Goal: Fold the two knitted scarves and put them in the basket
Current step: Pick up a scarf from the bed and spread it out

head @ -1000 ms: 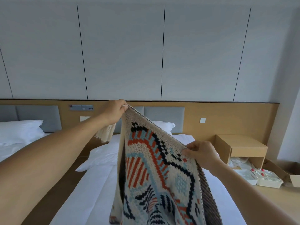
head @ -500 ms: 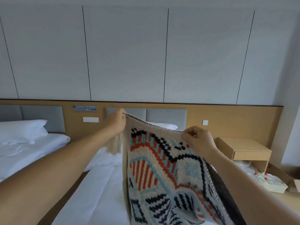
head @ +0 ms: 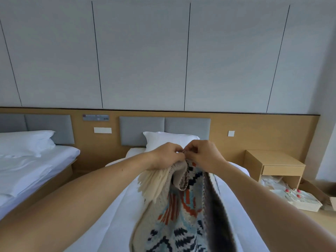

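Note:
A knitted scarf (head: pixel 181 213) with a cream ground, red, blue and black pattern and a cream fringe hangs in front of me over the bed (head: pixel 109 215). My left hand (head: pixel 166 157) and my right hand (head: pixel 203 157) meet at its top edge, each pinching a corner, knuckles almost touching. The scarf is doubled lengthwise, its dark inner side showing along the right. A second scarf and a basket are out of view.
A white pillow (head: pixel 163 140) lies at the head of the bed. A second bed (head: pixel 36 166) stands to the left. At the right are a wooden nightstand (head: pixel 276 166) and white trays (head: pixel 301 200) on the floor.
My two hands have come together, bringing the scarf's top corners to meet and folding it in half lengthwise. The hands have also dropped lower.

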A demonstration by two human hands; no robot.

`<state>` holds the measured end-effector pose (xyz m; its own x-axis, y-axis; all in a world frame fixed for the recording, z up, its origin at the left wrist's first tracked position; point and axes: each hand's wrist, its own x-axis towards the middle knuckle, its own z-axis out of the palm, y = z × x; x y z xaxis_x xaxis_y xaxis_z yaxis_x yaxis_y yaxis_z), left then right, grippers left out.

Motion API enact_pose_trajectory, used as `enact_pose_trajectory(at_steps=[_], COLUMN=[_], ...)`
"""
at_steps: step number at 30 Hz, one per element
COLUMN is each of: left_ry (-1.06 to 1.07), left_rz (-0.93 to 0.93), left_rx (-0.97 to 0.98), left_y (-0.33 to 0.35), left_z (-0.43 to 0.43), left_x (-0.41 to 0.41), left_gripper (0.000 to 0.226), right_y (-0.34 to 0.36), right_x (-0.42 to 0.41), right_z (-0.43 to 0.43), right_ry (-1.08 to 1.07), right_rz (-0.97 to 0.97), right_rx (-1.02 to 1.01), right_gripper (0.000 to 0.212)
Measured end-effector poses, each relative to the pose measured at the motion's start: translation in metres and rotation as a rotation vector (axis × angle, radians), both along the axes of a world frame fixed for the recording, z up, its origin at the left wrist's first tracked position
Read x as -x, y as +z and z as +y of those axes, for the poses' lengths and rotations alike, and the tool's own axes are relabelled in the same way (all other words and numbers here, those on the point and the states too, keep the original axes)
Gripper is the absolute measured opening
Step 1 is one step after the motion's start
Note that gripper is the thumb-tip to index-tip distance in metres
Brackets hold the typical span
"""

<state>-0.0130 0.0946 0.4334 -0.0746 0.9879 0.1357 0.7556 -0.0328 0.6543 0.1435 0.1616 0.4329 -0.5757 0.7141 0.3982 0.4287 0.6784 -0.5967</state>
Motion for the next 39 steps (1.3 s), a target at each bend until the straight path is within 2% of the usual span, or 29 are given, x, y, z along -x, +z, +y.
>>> enact_pose_trajectory(at_steps=[2,4,7,9,13,15,18,21,26,30,34,36,39], left_ry=[-0.022,-0.041,-0.028,-0.030,0.038,0.099,0.186,0.283,0.384,0.451,0.494,0.484,0.474], left_rz=[-0.060,-0.034,0.154,0.260,0.280,0.267,0.289,0.312,0.280,0.227,0.161,0.145,0.135], left_rx=[-0.029,-0.057,-0.111,-0.107,-0.100,-0.108,-0.125,-0.132,-0.120,-0.117,-0.128,-0.129,-0.125], left_y=[-0.002,-0.001,0.002,0.006,0.010,0.009,0.014,0.019,0.016,0.013,0.013,0.014,0.019], left_z=[0.000,-0.001,0.004,0.008,0.015,0.020,0.026,0.028,0.027,0.028,0.030,0.031,0.027], left_x=[-0.002,-0.003,0.000,0.001,0.012,0.017,0.023,0.038,0.061,0.074,0.089,0.093,0.097], left_gripper=[0.034,0.039,0.030,0.032,0.032,0.030,0.022,0.027,0.022,0.024,0.025,0.022,0.016], right_y=[-0.001,-0.002,-0.006,-0.011,-0.023,-0.032,-0.042,-0.041,-0.042,-0.043,-0.047,-0.049,-0.052], right_x=[-0.001,-0.002,-0.003,-0.003,-0.008,-0.009,-0.011,-0.023,-0.048,-0.063,-0.081,-0.088,-0.096], right_z=[0.001,0.001,0.001,0.002,0.004,0.010,0.020,0.027,0.034,0.034,0.040,0.042,0.043], right_ry=[-0.005,0.008,-0.010,-0.072,-0.177,-0.206,-0.232,-0.271,-0.341,-0.393,-0.406,-0.403,-0.388], right_rz=[0.054,0.090,0.124,0.116,-0.112,-0.206,-0.300,-0.401,-0.443,-0.478,-0.391,-0.280,-0.071], right_rx=[0.050,0.091,0.075,0.016,-0.108,-0.075,0.011,0.014,0.024,-0.050,-0.043,-0.092,-0.201], right_gripper=[0.004,0.001,0.008,0.010,0.012,0.022,0.014,0.009,0.012,0.019,0.020,0.024,0.017])
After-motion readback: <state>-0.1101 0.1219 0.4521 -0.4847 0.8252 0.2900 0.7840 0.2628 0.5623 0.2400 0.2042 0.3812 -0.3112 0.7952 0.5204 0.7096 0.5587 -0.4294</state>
